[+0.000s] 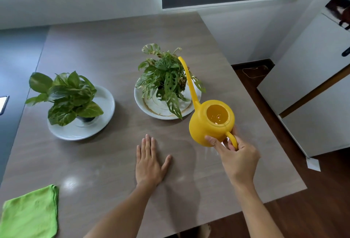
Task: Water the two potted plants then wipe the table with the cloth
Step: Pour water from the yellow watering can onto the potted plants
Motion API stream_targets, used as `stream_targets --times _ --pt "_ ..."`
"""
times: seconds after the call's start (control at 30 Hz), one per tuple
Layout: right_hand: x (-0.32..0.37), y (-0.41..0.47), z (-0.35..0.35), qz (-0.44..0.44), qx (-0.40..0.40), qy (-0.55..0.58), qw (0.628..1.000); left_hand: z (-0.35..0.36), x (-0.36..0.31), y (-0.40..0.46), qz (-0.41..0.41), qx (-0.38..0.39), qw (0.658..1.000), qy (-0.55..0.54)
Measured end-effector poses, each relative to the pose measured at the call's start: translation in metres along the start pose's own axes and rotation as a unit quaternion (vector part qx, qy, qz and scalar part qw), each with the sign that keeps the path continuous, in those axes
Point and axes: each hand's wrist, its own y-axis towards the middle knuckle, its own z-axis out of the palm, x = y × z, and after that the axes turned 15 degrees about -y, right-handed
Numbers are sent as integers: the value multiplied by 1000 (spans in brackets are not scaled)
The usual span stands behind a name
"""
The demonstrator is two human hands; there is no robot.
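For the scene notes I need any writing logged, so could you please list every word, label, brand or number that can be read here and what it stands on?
None: no readable text appears anywhere in this view.
The yellow watering can, the green cloth and both white plates bear no visible lettering.
The picture on the white door is too blurred to tell if it carries words.

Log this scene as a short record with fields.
right hand: holds yellow can by handle, off the table
spout: points up beside right plant
can: water inside
left hand: flat on table, empty
left plant: on white plate
cloth: folded, near left corner
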Motion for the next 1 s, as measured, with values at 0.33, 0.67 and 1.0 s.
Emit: stream_targets --times 0.33,0.67,1.0 --pt "12 4 6 -27 25 -12 999 -2 -1 0 0 0 1000 -8" --pt "20 7 4 -17 28 -30 999 1 2 1 1 0 1000 -3" --pt "17 11 0 -44 24 -20 999 3 3 1 0 -4 1000 1"
